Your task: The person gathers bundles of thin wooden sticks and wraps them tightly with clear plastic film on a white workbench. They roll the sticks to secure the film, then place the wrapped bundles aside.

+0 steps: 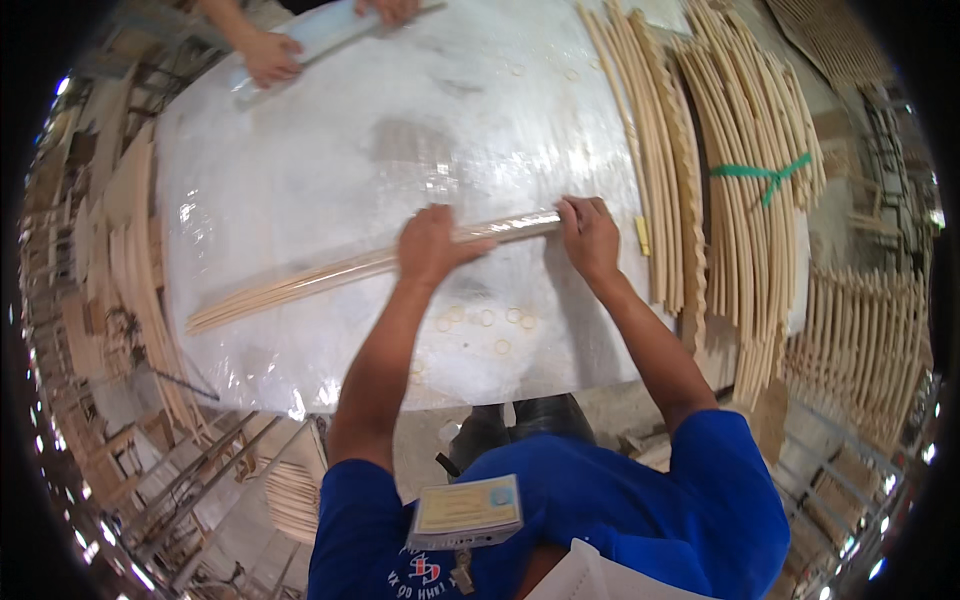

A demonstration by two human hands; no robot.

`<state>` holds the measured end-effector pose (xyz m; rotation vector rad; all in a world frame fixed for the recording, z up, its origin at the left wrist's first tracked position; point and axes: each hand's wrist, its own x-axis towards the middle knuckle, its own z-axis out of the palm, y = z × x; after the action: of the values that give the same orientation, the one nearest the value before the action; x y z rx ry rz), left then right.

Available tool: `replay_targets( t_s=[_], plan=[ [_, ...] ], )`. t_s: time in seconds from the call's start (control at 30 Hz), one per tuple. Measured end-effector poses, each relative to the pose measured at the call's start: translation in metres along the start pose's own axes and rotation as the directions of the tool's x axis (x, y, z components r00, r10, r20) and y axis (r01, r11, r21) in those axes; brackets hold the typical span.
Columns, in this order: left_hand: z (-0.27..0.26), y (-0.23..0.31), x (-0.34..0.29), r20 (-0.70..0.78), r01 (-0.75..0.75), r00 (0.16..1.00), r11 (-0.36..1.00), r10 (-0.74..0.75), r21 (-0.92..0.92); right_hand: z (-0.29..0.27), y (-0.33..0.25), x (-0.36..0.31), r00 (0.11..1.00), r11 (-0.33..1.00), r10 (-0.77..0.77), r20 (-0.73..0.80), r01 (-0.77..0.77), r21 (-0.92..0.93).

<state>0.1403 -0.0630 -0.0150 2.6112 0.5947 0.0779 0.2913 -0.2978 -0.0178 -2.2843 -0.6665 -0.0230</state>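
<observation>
A thin bundle of pale wooden rods (290, 292) lies slantwise across the table, its bare ends fanning out at the left. Clear plastic sleeving (508, 228) covers the right part of the bundle and shines under the light. My left hand (428, 246) is closed over the bundle near its middle, thumb lying along it toward the right. At the right end, my right hand (590, 238) pinches the plastic-covered end between thumb and fingers. Small rubber bands (487, 317) are scattered on the table just in front of me.
The table (300, 190) has a shiny plastic-covered top. Long wooden rods (650, 150) lie along its right side, beside a large bundle tied with green ribbon (765, 172). Across the table, a co-worker's hands (272, 58) hold a plastic-wrapped bundle (325, 30). Wooden boards (130, 250) stand at the left.
</observation>
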Motion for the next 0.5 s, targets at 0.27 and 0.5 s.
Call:
replay_targets(
  t_s=[0.27, 0.5],
  plan=[
    [0.007, 0.051, -0.036, 0.231, 0.084, 0.971, 0.993, -0.063, -0.085, 0.008, -0.005, -0.046, 0.942, 0.894, -0.329, 0.068, 0.334, -0.298],
    [0.006, 0.009, -0.088, -0.215, -0.161, 0.967, 0.982, 0.137, -0.099, 0.016, -0.014, -0.025, 0.933, 0.885, -0.333, 0.135, 0.359, -0.297]
  ],
)
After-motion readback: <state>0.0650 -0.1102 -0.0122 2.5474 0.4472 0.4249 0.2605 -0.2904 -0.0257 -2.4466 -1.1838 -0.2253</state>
